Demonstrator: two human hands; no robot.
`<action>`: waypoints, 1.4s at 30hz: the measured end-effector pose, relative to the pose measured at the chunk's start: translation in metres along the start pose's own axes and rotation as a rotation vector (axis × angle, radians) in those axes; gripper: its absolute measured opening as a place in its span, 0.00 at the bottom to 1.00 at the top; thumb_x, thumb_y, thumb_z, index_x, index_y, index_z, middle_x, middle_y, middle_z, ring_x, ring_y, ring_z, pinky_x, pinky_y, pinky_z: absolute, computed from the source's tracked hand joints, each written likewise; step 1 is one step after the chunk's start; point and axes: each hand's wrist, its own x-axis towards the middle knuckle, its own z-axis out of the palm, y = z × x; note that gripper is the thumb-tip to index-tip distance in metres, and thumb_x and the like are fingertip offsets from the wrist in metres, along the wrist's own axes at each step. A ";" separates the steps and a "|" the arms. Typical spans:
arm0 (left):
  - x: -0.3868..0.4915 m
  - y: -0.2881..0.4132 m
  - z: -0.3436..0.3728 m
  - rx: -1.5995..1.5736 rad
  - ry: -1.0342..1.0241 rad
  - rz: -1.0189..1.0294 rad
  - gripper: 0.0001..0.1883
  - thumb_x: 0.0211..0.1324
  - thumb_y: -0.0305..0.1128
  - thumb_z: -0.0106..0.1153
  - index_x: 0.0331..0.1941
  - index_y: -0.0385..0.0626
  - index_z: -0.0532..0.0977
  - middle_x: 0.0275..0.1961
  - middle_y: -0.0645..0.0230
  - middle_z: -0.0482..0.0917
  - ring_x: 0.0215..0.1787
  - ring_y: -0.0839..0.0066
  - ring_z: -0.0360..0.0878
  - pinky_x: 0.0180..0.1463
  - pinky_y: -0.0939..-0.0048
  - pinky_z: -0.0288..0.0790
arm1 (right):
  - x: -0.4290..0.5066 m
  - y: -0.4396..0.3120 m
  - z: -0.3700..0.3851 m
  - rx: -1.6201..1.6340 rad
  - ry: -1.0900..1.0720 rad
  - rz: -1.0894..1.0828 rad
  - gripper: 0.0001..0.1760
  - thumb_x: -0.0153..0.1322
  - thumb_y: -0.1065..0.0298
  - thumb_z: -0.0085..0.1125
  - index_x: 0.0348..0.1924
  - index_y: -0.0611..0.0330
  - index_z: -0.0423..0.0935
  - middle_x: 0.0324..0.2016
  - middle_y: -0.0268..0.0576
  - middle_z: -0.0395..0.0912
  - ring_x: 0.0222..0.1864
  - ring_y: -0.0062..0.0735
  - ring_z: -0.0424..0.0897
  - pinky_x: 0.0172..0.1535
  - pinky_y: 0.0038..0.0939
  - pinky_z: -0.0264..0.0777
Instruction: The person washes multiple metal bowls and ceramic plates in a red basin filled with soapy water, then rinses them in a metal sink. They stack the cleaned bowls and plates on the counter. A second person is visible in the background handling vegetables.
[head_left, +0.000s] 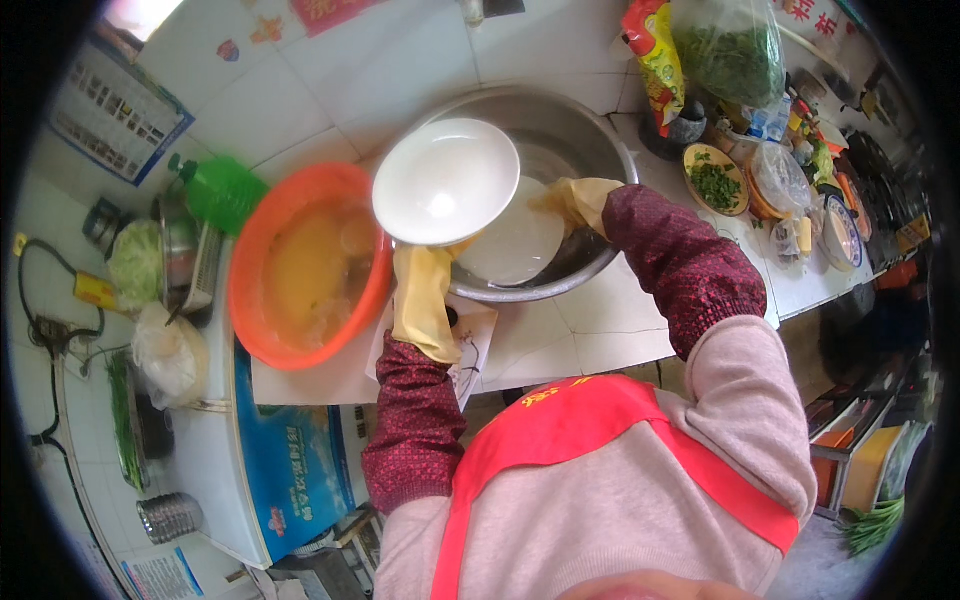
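Observation:
A white bowl is tilted above the left rim of a large metal basin, its glossy inside facing up. My left hand, in a yellow rubber glove, grips its lower edge; the bowl hides most of the fingers. In the basin, a round white dish lies in the water, partly covered by the bowl. My right hand, also gloved, holds this dish by its upper right rim. Left of the metal basin stands an orange plastic basin with yellowish, cloudy water and dishes dimly visible under the surface.
Behind the orange basin lies a green plastic bottle. On the right counter are a bowl of chopped greens, a bagged bowl and a patterned bowl. A bag of leafy greens hangs above. Tiled wall borders the back.

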 end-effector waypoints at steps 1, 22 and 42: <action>0.000 0.002 -0.001 0.009 0.011 0.002 0.43 0.58 0.48 0.89 0.75 0.49 0.81 0.74 0.61 0.88 0.75 0.61 0.85 0.74 0.59 0.81 | 0.000 -0.003 -0.001 0.044 0.006 0.042 0.24 0.87 0.64 0.58 0.76 0.52 0.83 0.57 0.53 0.92 0.53 0.50 0.92 0.60 0.42 0.82; 0.016 -0.009 0.004 0.095 -0.115 0.191 0.37 0.71 0.45 0.77 0.79 0.47 0.76 0.76 0.58 0.85 0.75 0.59 0.85 0.72 0.54 0.85 | -0.005 -0.036 -0.175 -0.097 0.652 0.754 0.34 0.83 0.41 0.62 0.73 0.55 0.82 0.64 0.59 0.89 0.66 0.61 0.87 0.69 0.52 0.79; -0.027 0.029 -0.028 -0.920 -0.081 -0.335 0.36 0.74 0.42 0.71 0.81 0.45 0.73 0.78 0.54 0.82 0.75 0.54 0.85 0.69 0.49 0.87 | 0.056 -0.028 -0.087 0.647 0.608 0.498 0.26 0.87 0.54 0.66 0.65 0.71 0.83 0.49 0.51 0.91 0.47 0.44 0.90 0.52 0.42 0.82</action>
